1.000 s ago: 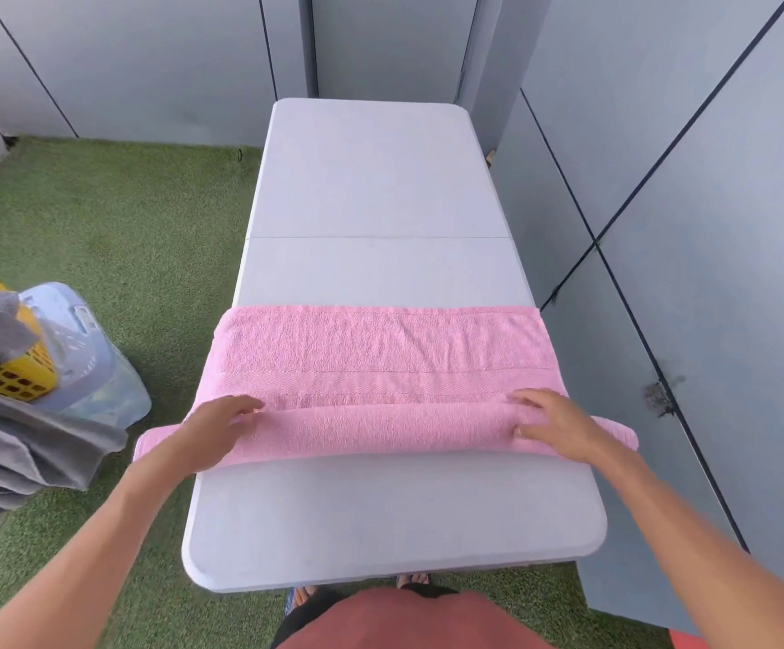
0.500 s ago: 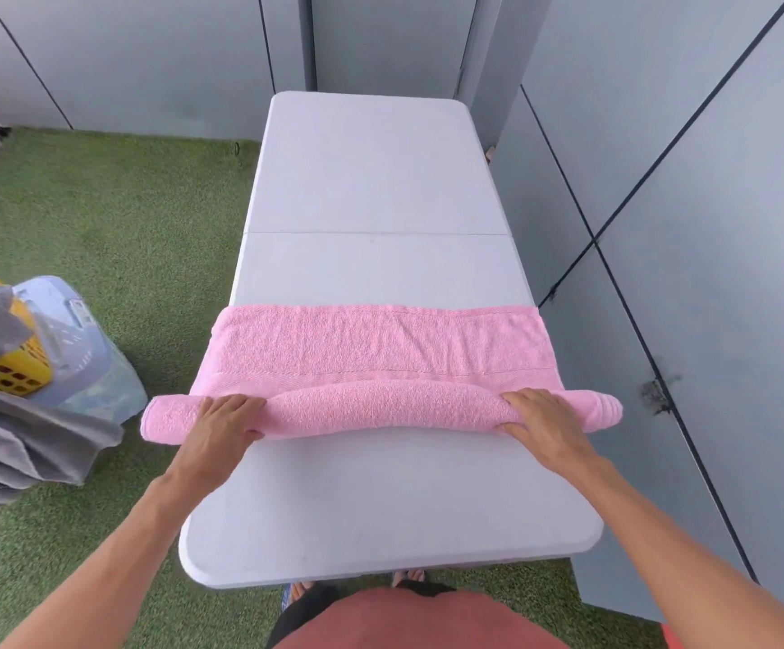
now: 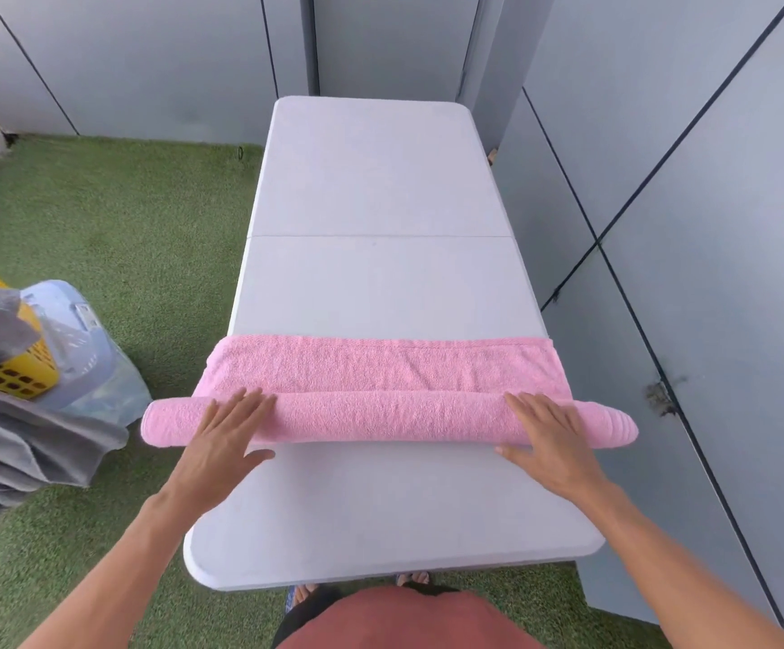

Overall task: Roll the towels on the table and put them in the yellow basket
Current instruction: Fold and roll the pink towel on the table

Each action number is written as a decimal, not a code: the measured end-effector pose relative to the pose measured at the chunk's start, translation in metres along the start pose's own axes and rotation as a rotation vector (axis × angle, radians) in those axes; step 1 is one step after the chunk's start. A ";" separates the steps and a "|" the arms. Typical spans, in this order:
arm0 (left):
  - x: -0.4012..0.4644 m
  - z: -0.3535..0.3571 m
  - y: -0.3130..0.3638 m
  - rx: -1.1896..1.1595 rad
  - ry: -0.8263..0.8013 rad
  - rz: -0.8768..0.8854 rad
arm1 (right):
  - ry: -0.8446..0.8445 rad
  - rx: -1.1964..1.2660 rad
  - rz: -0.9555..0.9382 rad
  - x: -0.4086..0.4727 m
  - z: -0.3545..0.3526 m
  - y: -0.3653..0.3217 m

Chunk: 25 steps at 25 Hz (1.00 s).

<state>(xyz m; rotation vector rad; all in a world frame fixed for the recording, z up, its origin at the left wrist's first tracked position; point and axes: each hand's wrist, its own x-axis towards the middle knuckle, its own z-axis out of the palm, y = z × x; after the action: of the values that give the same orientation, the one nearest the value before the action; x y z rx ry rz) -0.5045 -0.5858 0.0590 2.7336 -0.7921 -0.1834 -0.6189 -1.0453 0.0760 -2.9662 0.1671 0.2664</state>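
A pink towel (image 3: 380, 367) lies across the white table (image 3: 380, 180), its near part wound into a thick roll whose ends overhang both table sides. A flat strip of it still spreads beyond the roll. My left hand (image 3: 221, 437) presses flat on the roll near its left end, fingers spread. My right hand (image 3: 549, 437) lies flat on the roll near its right end, fingers spread too. The yellow basket (image 3: 6, 372) stands on the grass at the far left, partly hidden by grey cloth.
Grey towels (image 3: 20, 447) hang in a pile at the left edge, over the basket. A bluish plastic bag (image 3: 85, 348) leans beside the basket. Grey wall panels (image 3: 685, 227) stand close along the table's right side. Green turf (image 3: 123, 227) covers the floor.
The roll has grown thicker and moved away from me, and the flat part has shrunk. Both hands went from curled over the roll to flat with fingers spread.
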 end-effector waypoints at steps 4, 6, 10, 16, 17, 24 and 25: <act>0.024 -0.005 0.003 0.002 -0.034 -0.087 | 0.004 -0.035 0.025 0.011 0.001 -0.004; 0.024 -0.014 0.005 -0.049 -0.137 -0.088 | -0.119 -0.025 -0.015 0.010 -0.003 0.007; 0.017 -0.027 -0.007 -0.163 -0.362 -0.104 | -0.399 0.355 0.067 0.006 -0.027 0.022; -0.001 0.001 0.002 0.052 0.051 0.035 | 0.040 0.086 0.004 -0.004 -0.008 0.005; 0.001 0.003 0.004 0.053 0.004 0.014 | 0.007 0.024 0.011 -0.003 -0.003 0.003; 0.008 -0.012 -0.001 -0.092 -0.190 -0.069 | -0.227 0.037 -0.025 0.001 -0.015 0.011; 0.004 -0.014 -0.006 -0.122 -0.289 -0.089 | -0.316 0.091 -0.013 -0.001 -0.018 0.017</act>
<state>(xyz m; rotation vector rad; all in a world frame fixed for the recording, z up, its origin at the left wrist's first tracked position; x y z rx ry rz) -0.4947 -0.5798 0.0706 2.6603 -0.7045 -0.6361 -0.6191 -1.0647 0.0915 -2.7876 0.1165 0.6982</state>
